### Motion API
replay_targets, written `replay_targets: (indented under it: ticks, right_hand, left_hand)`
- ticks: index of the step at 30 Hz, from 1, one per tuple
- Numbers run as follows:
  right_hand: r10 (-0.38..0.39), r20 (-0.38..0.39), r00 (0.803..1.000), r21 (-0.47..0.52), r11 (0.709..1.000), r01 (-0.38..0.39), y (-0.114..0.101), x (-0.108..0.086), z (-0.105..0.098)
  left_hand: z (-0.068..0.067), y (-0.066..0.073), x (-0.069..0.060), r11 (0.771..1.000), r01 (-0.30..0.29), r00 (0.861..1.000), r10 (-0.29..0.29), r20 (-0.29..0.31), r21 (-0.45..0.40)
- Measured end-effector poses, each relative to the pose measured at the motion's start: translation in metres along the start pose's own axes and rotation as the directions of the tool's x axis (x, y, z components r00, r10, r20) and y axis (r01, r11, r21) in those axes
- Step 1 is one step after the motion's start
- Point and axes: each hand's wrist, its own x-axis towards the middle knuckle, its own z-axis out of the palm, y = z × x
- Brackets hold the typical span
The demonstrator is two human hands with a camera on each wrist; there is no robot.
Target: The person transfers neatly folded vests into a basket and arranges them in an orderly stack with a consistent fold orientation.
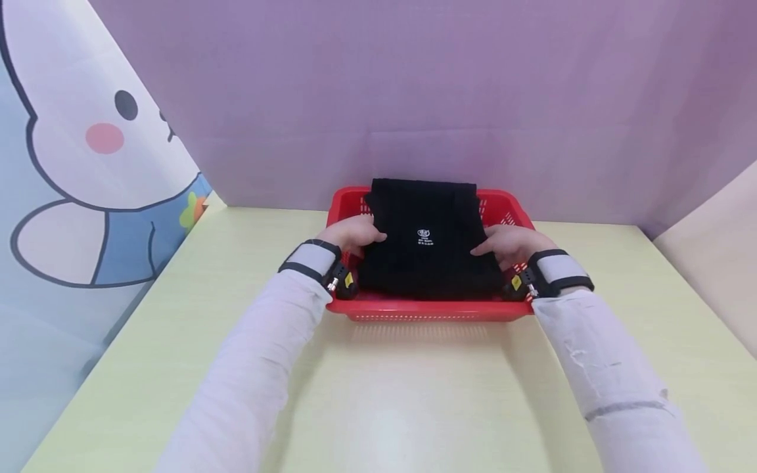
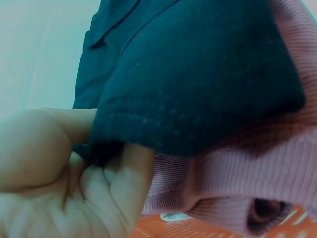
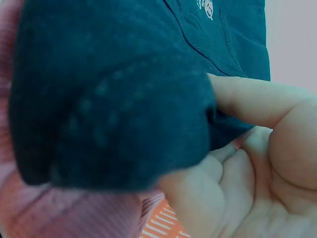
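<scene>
A folded black garment (image 1: 426, 263) with a small white print lies in a red plastic basket (image 1: 437, 312). My left hand (image 1: 355, 233) holds its left edge, thumb on top and fingers beneath. On the opposite edge my right hand (image 1: 508, 243) grips the cloth the same way. Both wrist views show the dark fabric (image 2: 198, 74) pinched between thumb and fingers. Under it lies a pink ribbed garment (image 2: 247, 168), also visible beneath the dark cloth in the right wrist view. The fingertips are hidden under the fabric.
The basket stands on a pale table (image 1: 390, 394), close to a purple cloth backdrop (image 1: 414, 85). At the left hangs a sheet with a cartoon figure (image 1: 106, 171). A pale panel (image 1: 721, 249) stands along the right side.
</scene>
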Motion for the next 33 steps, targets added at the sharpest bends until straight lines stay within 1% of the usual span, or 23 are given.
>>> replay_targets:
  ticks: [3,5,9,13,15,19,25,28,29,33]
  right_hand:
    - [0.013,-0.019,1.0,-0.018,1.0,-0.013,0.001,-0.001,0.0]
    - [0.016,-0.026,1.0,-0.042,0.999,-0.017,0.002,-0.001,0.0]
    - [0.019,-0.007,1.0,-0.071,0.997,-0.019,0.002,-0.003,0.002]
    - [0.034,0.025,0.999,-0.074,0.997,-0.032,0.002,-0.004,0.001]
    - [0.044,0.035,0.998,-0.076,0.996,-0.041,0.002,-0.004,0.001]
    - [0.059,0.041,0.997,-0.095,0.994,-0.055,0.001,-0.004,0.001]
    - [0.073,0.045,0.996,-0.105,0.992,-0.068,0.001,-0.004,0.002]
    - [0.074,0.05,0.996,-0.103,0.992,-0.069,0.0,-0.004,0.002]
    - [0.074,0.054,0.996,-0.106,0.992,-0.068,0.0,-0.003,0.002]
    - [0.077,0.065,0.995,-0.11,0.991,-0.07,0.001,-0.003,0.002]
  left_hand:
    - [0.0,0.0,0.0,1.0,-0.003,1.0,0.003,0.02,0.017]
    - [0.001,0.0,0.0,1.0,0.011,0.999,-0.011,0.033,0.019]
    - [0.002,-0.001,0.001,0.998,0.055,0.996,-0.058,0.062,0.04]
    - [0.004,-0.001,0.003,0.995,0.052,0.995,-0.059,0.084,0.084]
    - [0.004,0.0,0.004,0.994,0.054,0.994,-0.063,0.09,0.096]
    - [0.005,0.0,0.005,0.993,0.078,0.991,-0.087,0.104,0.089]
    - [0.006,-0.004,0.012,0.99,0.099,0.987,-0.111,0.117,0.105]
    - [0.005,-0.003,0.011,0.988,0.117,0.985,-0.128,0.116,0.1]
    - [0.006,-0.002,0.009,0.986,0.125,0.984,-0.137,0.116,0.107]
    - [0.006,-0.003,0.01,0.985,0.127,0.983,-0.14,0.121,0.114]
